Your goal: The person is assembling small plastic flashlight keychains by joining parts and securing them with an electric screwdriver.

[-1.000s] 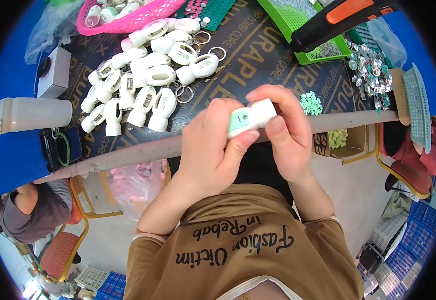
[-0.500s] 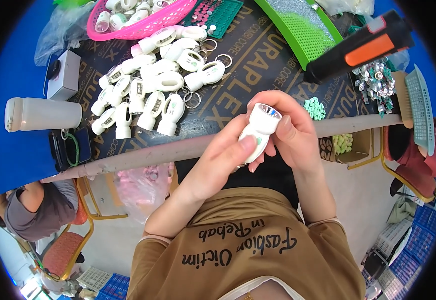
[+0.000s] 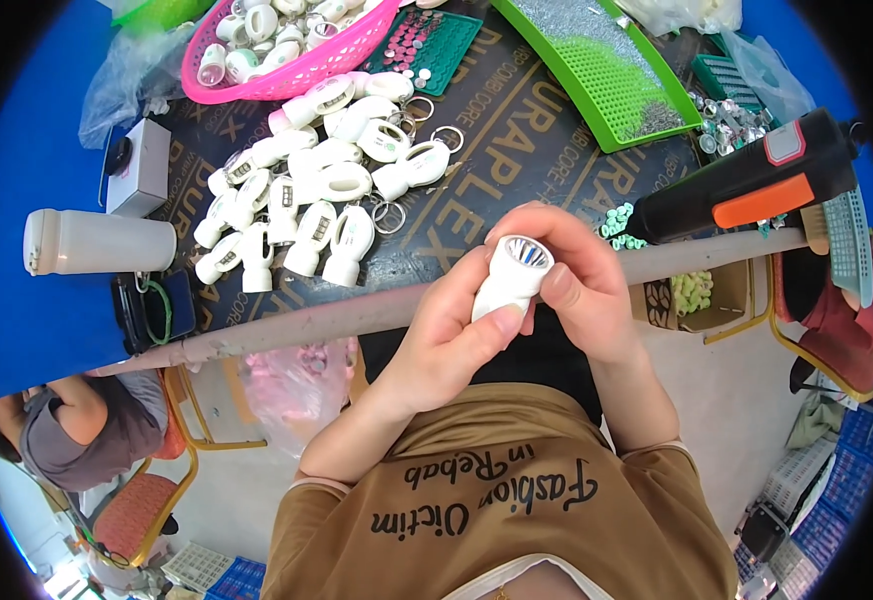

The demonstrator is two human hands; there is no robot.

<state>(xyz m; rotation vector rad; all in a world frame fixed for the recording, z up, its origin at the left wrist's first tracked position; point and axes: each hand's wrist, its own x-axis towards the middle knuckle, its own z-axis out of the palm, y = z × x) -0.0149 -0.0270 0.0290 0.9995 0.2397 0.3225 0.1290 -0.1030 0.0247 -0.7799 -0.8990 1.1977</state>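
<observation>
- I saw both hands closed on the small white plastic torch (image 3: 512,277): left hand (image 3: 451,335) pinching its barrel, right hand (image 3: 581,285) cupping it.
- It looked light, stiff and smooth; I judged the barrel the safest hold, clear of the shiny lens.

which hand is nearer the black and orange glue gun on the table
Right. The right hand sits just left of the glue gun; the left hand is farther off, beyond the white flashlight both hold.

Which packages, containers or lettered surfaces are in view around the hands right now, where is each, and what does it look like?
Pink basket: top left of table, oval, mesh wall, holds white parts.
Green tray: top centre-right, rectangular, perforated.
White bottle: left table edge, cylinder on its side.
Grey box: above the bottle, small, squarish.
Table mat: dark, pale lettering.
Cardboard box: below the table edge, right, open, green pieces inside.
</observation>
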